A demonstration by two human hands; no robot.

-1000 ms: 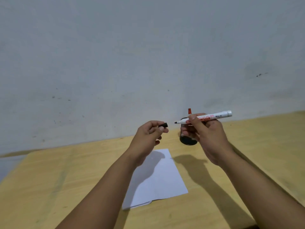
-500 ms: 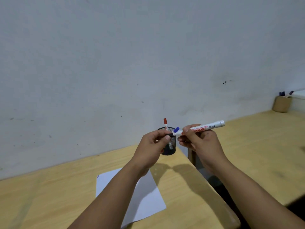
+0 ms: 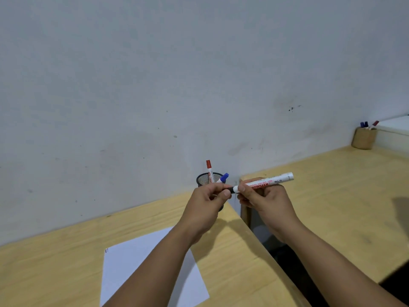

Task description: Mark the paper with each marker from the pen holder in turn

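White plastic marker, light, rigid, slick: right hand fingers pinch its barrel; left hand fingers clamp the black cap, near the worktop edge.

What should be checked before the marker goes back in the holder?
1. Cap on the tip: ok, it sits at the marker's end, pinched by the left hand; fully seated, cannot tell.
2. Marker gripped: ok, the right hand holds its barrel.
3. Room in the holder: ok, only a red marker and a blue marker stand in it.
4. Paper marked: cannot tell, only a tiny mark at its corner shows.
5. Holder in reach: ok, just behind the hands.
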